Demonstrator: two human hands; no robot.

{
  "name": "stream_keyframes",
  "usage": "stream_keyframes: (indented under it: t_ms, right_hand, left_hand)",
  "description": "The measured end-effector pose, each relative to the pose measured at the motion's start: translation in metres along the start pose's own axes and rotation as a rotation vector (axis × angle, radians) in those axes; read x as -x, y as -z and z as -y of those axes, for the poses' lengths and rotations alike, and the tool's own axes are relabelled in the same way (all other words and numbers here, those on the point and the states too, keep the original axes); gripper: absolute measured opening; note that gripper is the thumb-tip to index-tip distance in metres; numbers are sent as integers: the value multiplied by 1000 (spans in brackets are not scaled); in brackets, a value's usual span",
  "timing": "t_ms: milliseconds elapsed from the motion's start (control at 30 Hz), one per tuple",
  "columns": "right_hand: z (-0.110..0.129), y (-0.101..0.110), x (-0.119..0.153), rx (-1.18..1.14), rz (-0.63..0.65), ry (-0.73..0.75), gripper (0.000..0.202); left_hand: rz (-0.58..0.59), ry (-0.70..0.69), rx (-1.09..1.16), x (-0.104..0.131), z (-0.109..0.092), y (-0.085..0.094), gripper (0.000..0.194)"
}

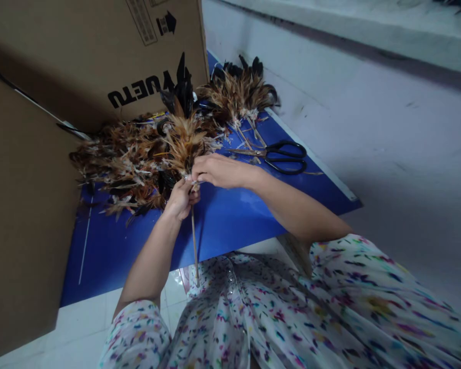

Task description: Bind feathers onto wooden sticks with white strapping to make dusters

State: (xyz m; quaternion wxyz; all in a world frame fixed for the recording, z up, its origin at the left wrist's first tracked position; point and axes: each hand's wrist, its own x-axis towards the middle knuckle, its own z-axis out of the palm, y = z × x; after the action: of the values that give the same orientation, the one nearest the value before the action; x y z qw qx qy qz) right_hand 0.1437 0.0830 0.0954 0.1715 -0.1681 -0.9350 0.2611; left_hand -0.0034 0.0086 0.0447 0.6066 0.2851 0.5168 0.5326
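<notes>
In front of me a feather duster [186,136] points away, its brown and black feathers fanned at the far end of a thin stick [194,241]. My left hand [182,199] is closed around the stick just below the feathers. Pinched at the feather base, my right hand [215,170] touches the same spot from the right; what lies between its fingertips is too small to make out. To the left spreads a pile of loose brown feathers [126,159]. Black-handled scissors [280,154] lie to the right of my right hand.
Behind the scissors, feather bundles on sticks [238,92] rest by the wall [353,128]. Cardboard boxes [100,51] stand at the back and left of the blue table [234,220]. A thin white strip [86,241] lies near the table's left side.
</notes>
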Motion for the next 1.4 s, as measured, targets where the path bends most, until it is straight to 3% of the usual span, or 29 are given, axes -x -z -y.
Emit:
stream_keyframes:
  t_ms: [167,433,667,900,1000,1167,1233,1267,1400]
  right_hand:
    - [2,3,-17,118,63,-66,20]
    - [9,8,-26,161,57,-200,18]
    - [7,8,-31,151,22,-200,15]
    - [4,6,-33,125,2,-224,10]
    - [3,10,-23,78,-119,-211,12]
    - [13,14,20,140,-608,-271,16]
    - [15,5,36,116,-684,-338,24]
    - [15,-3,42,68,-655,-378,28]
    - [2,-40,38,-321,-340,-515,35]
  left_hand:
    - [16,48,45,5,-2,-6,21]
    - [52,104,98,4,-3,-7,25]
    - [67,115,66,5,-5,-8,13]
    - [95,34,8,5,1,-5,35]
    - [106,17,16,4,3,-2,40]
    - [113,12,8,4,3,0,41]
    - [99,4,-9,5,2,-1,39]
    - [91,0,-16,6,2,-2,39]
    - [68,-22,-35,10,2,-8,37]
